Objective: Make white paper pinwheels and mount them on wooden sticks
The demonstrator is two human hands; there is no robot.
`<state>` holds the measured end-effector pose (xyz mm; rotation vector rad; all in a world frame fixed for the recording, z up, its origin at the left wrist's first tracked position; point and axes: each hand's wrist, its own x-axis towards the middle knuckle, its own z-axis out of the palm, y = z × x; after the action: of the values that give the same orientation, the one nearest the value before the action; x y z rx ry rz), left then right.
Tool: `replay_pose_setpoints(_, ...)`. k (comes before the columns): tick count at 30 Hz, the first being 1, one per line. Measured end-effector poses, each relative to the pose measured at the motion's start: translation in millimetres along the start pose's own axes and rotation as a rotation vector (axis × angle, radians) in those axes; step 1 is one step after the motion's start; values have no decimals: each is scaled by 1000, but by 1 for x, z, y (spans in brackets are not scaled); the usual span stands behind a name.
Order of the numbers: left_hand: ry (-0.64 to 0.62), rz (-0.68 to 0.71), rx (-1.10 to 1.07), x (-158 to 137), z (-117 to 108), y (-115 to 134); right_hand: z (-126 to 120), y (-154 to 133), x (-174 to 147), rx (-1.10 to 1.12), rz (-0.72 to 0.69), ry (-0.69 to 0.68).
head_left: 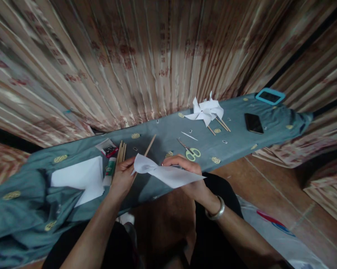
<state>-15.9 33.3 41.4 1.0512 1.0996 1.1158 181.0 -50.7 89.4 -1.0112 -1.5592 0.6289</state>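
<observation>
In front of me, white paper with curled, partly folded blades [171,175], like a pinwheel, is held between both hands. My left hand [122,175] is closed on its left end, fingertips partly hidden behind the paper. A thin wooden stick [150,145] runs behind the paper beside that hand; whether the fingers grip it I cannot tell. My right hand [189,175], with a silver bangle at the wrist, is closed on the paper's right part, its index finger bent over the upper edge. Green-handled scissors [192,154] lie just beyond it.
White paper sheets [81,175], a green glue stick [109,170], several wooden sticks [122,151] and a small red packet [109,148] lie left. Finished white pinwheels [203,112], a black phone [253,123] and a blue-framed device [270,96] lie right. A curtain [162,56] hangs behind.
</observation>
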Motion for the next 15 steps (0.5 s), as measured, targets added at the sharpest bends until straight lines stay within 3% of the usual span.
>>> replay_pose_setpoints(3,137,13,-103,8,-3,18,5,-9,4,5,-11,-84)
replay_pose_setpoints(9,236,122,-142,7,-15,54,-6,-28,27,-190,-22,-362)
replay_pose_setpoints(12,226,154,-77,1,-14,60,-12,-33,45,-292,23,-458)
replay_pose_setpoints(15,127,154,80,-6,-7,61,-11,-31,58,-310,18,-493)
